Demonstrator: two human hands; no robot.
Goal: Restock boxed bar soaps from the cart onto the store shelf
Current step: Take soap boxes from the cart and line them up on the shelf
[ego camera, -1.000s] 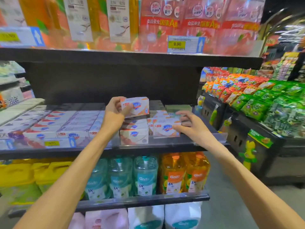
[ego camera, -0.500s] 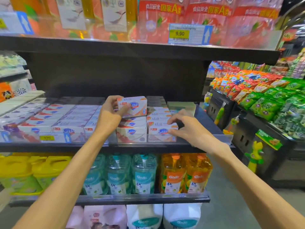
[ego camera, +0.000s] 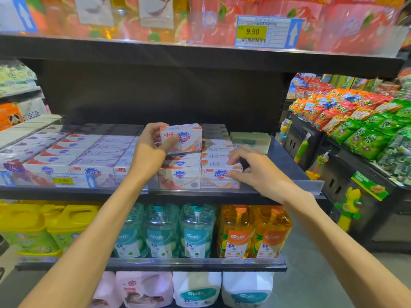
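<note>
My left hand grips a white and orange boxed bar soap, held above a stack of soap boxes on the black middle shelf. My right hand pinches the right end of another orange soap box, which lies on top of the front right stack at the shelf's front edge. Rows of boxed soaps fill the shelf to the left. The cart is out of view.
A green box lies at the back right of the shelf. Dish-soap bottles and yellow jugs stand on the shelf below. Red packs and a 9.90 price tag are above. A snack display stands to the right.
My right hand has set its soap box down on the front right stack and still pinches its end. My left hand keeps its box raised in about the same place.
</note>
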